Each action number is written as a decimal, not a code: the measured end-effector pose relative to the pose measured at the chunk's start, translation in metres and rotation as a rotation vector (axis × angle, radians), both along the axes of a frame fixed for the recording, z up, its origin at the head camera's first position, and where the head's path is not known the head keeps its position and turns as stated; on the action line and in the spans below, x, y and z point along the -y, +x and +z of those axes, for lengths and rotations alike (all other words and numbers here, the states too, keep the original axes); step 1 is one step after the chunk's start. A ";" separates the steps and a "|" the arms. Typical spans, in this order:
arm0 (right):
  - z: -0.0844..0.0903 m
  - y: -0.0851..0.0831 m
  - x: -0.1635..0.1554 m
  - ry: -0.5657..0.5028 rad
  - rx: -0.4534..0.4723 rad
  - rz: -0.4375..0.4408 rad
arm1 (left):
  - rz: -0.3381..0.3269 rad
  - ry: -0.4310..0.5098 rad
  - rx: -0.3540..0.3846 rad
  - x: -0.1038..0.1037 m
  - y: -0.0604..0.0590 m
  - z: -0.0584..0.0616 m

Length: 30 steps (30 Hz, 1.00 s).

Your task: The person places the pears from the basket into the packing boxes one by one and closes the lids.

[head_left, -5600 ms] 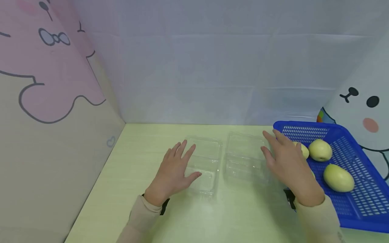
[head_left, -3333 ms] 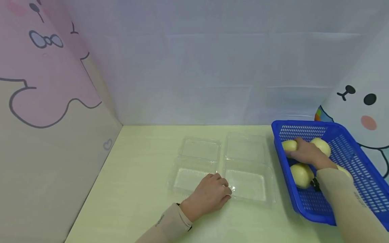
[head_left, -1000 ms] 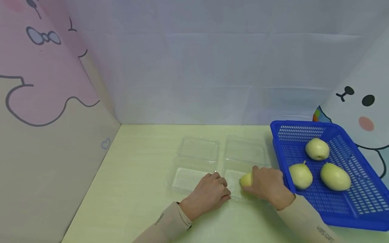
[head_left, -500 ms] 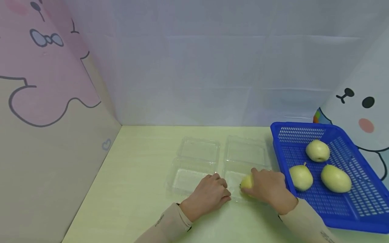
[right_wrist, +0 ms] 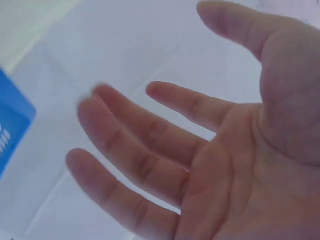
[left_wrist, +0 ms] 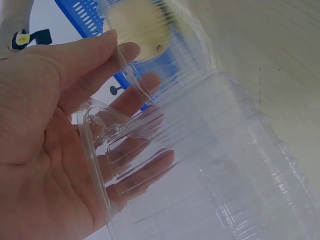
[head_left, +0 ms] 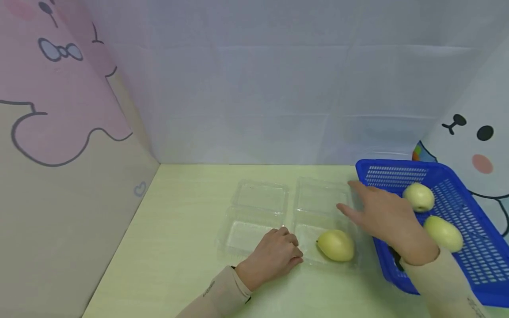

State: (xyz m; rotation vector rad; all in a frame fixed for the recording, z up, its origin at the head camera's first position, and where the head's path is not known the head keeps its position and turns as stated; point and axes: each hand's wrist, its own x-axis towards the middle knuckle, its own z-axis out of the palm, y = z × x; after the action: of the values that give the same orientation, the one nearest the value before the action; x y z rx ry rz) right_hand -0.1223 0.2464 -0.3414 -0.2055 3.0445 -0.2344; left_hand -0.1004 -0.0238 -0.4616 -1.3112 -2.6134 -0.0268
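Observation:
Two clear plastic clamshell boxes lie unfolded side by side on the table. The right box point(head_left: 306, 229) has one yellow-green pear point(head_left: 336, 245) on its side in the near half. My left hand point(head_left: 272, 258) stays at the near corner between the boxes; in the left wrist view its thumb and index finger pinch the right box's rim point(left_wrist: 121, 62). The other fingers show behind the ribbed wall of the left box point(left_wrist: 220, 165). My right hand point(head_left: 391, 221), fingers spread and holding nothing, hovers above the left edge of the blue basket point(head_left: 445, 285).
The basket stands at the right, with two pears in sight, one farther back point(head_left: 419, 197) and one nearer point(head_left: 443, 233). My right hand and forearm cover its left part. A white sheet point(head_left: 254, 101) hangs behind the table, and a printed sheet point(head_left: 71, 212) at the left.
My right hand took a pear from the basket, laid it in the right box, let go and moved back right over the basket's edge. My left hand has lately stayed put.

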 end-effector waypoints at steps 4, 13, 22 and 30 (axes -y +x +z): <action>0.014 -0.012 -0.018 0.005 -0.067 -0.003 | 0.003 -0.001 0.004 0.000 -0.001 0.000; 0.020 -0.036 -0.066 -0.101 -0.068 -0.151 | 0.006 -0.009 -0.012 0.000 -0.002 0.002; -0.017 -0.054 -0.120 -0.104 0.082 -0.239 | 0.000 -0.016 -0.003 -0.002 -0.001 0.001; -0.071 -0.060 -0.139 -0.051 0.263 -0.253 | -0.006 0.005 0.000 0.001 0.003 -0.001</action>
State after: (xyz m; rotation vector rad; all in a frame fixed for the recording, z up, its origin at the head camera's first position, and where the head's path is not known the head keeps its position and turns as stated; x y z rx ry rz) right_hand -0.1819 0.3855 -0.4121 0.1944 2.7977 -0.3273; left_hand -0.0971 -0.0245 -0.4630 -1.3172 -2.6084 -0.0338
